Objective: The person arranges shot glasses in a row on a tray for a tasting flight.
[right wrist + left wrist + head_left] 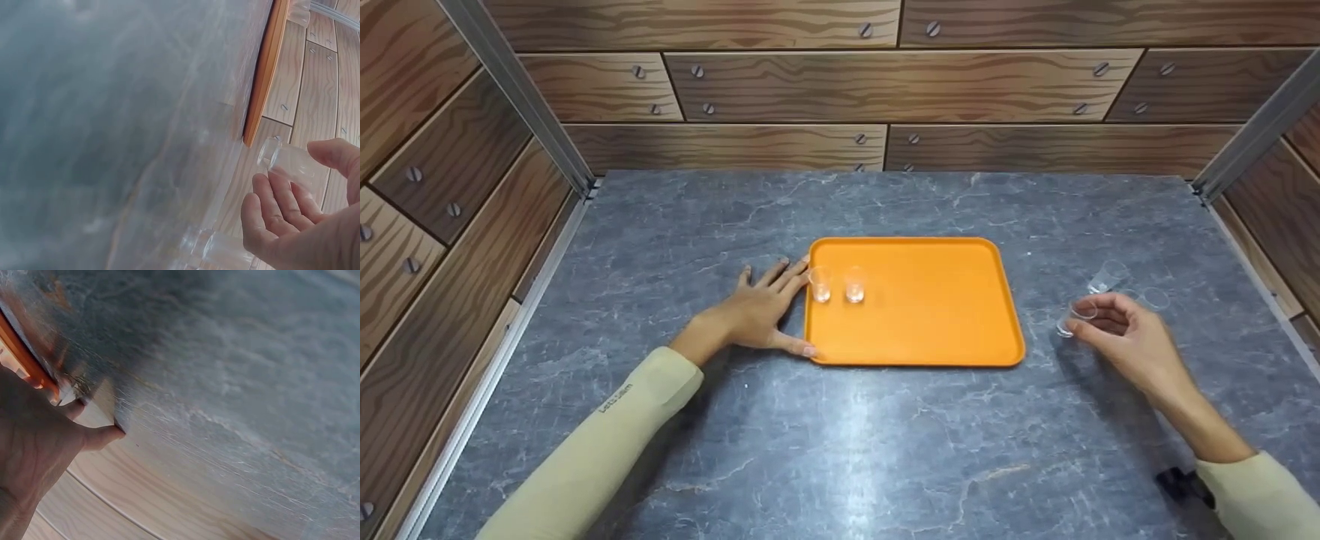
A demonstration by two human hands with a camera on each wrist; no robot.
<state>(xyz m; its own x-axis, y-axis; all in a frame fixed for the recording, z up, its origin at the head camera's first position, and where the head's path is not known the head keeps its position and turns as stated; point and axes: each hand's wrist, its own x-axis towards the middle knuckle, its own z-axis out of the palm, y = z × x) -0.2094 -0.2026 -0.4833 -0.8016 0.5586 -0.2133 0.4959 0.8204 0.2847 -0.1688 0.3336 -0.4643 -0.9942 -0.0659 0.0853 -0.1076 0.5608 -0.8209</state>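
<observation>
An orange tray (922, 315) lies on the table. Two small clear glasses (855, 289) stand upright on its left side. With fingers and thumb spread, my left hand (761, 311) rests against the tray's left edge; in the left wrist view this hand (39, 433) shows beside the orange rim (25, 354). To the right of the tray, my right hand (1136, 341) pinches another clear glass (1065, 328) between thumb and fingers. The right wrist view shows this held glass (289, 160) from the side, base toward the table.
Just beyond my right hand is another clear glass (1102, 283), with a further glass rim (1155, 298) partly hidden beside it. Wood-patterned panels (780, 86) wall the grey marbled table (840, 442) at the back and sides, with metal rails (521, 97) at the corners.
</observation>
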